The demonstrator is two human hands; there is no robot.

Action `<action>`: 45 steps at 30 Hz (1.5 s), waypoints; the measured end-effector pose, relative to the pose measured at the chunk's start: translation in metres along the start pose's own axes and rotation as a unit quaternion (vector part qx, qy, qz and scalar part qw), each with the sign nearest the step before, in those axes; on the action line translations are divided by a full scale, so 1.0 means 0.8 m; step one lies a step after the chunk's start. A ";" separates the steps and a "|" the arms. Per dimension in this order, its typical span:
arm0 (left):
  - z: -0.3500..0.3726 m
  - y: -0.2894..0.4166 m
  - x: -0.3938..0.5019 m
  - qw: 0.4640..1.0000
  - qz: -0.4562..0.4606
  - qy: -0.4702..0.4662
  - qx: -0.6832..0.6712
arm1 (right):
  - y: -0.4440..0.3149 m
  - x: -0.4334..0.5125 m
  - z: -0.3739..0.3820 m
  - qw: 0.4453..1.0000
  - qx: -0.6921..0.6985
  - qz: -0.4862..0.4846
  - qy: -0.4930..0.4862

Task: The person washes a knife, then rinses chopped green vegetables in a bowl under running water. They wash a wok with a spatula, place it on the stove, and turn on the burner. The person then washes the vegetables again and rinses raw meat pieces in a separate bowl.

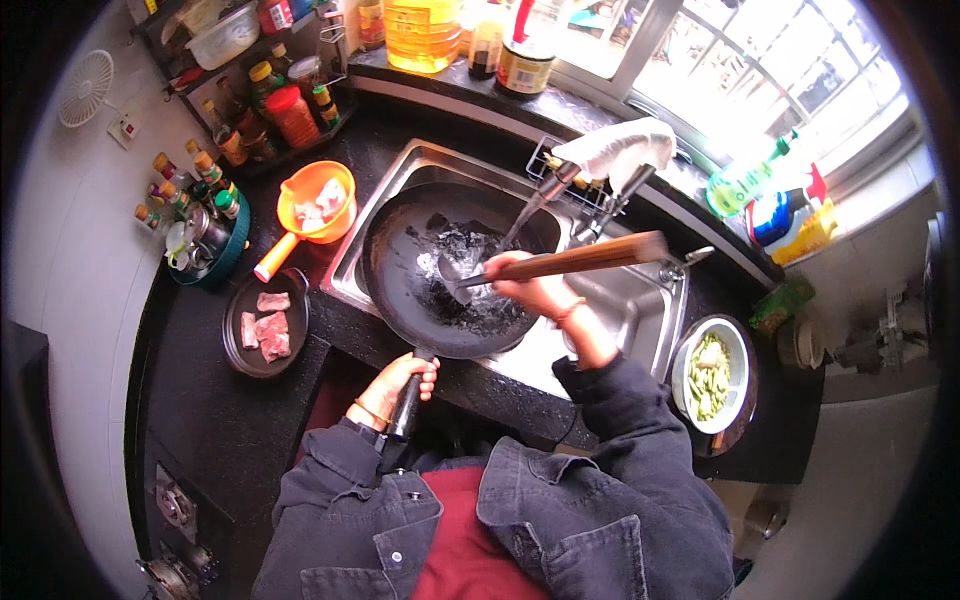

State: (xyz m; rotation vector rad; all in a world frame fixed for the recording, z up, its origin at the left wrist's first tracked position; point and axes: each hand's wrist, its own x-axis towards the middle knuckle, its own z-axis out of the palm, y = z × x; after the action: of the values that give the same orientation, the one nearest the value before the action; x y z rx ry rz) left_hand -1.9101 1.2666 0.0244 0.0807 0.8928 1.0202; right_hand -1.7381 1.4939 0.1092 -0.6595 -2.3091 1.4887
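My left hand (396, 386) is closed around the black handle of a dark wok (397, 285), which rests over the left basin of a stainless steel sink (412, 161). Water runs from the faucet (559, 180) into the wok and splashes in its middle. A metal spatula or ladle with a long wooden handle (600, 257) is gripped in my right hand (529, 285). Its metal head (454, 280) dips into the water, and the handle points to the right, slightly blurred. A white cloth (626, 146) hangs over the faucet.
Left of the sink are an orange scoop (319, 202) with pieces inside, a dark plate (232, 337) of raw meat (272, 328) and a teal basket (225, 255) of bottles. A bowl (681, 375) of cut green vegetables stands right. Several bottles and jars line the sill and rack.
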 end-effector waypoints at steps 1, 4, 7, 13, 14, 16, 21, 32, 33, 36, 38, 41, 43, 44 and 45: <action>-0.001 0.001 0.000 1.000 -0.004 -0.008 -0.017 | -0.013 -0.026 -0.034 0.990 0.132 0.047 0.003; -0.001 0.001 0.002 0.999 -0.006 -0.018 -0.035 | -0.060 -0.123 -0.114 0.970 0.209 0.032 0.122; 0.004 -0.001 0.001 0.999 -0.001 -0.005 -0.033 | -0.094 -0.213 -0.164 0.931 0.228 0.016 0.284; 0.008 0.003 -0.001 1.000 -0.017 0.000 -0.024 | 0.039 -0.231 -0.174 0.944 0.173 0.160 0.232; 0.007 0.004 0.000 1.000 -0.022 0.003 -0.021 | 0.082 -0.216 -0.149 0.955 0.109 0.170 0.217; 0.006 0.006 0.001 0.999 -0.029 0.000 -0.018 | 0.162 -0.185 -0.088 0.951 -0.211 0.155 0.164; 0.008 0.006 -0.003 1.000 -0.013 0.012 -0.021 | 0.267 -0.170 0.019 0.923 -0.306 0.194 0.133; 0.011 0.001 -0.006 0.998 0.018 0.052 0.027 | 0.163 -0.049 -0.067 0.931 -0.312 0.150 0.115; 0.011 0.002 -0.006 0.998 0.014 0.048 0.025 | 0.142 -0.028 -0.086 0.913 -0.344 0.051 0.213; 0.014 0.005 -0.009 0.999 0.015 0.044 0.019 | 0.112 0.050 -0.139 0.822 -0.431 -0.041 0.371; 0.016 0.001 -0.015 0.998 0.036 0.060 0.003 | 0.120 0.089 -0.164 0.814 -0.474 -0.026 0.334; 0.014 0.000 -0.017 0.998 0.033 0.045 0.024 | 0.143 0.145 -0.190 0.867 -0.415 0.147 0.232; 0.011 0.000 -0.015 0.998 0.033 0.046 0.023 | 0.141 0.172 -0.203 0.855 -0.491 0.117 0.118; 0.010 -0.001 -0.014 0.998 0.029 0.048 0.019 | 0.136 0.174 -0.204 0.841 -0.518 0.111 0.112; 0.008 0.001 -0.013 0.999 0.024 0.044 0.021 | 0.127 0.170 -0.202 0.825 -0.539 0.138 0.102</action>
State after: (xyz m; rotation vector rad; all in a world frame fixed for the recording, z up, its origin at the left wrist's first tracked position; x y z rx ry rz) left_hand -1.9082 1.2614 0.0351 0.0937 0.9967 1.0568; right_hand -1.7518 1.7265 0.0847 -1.3667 -2.7918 -0.0227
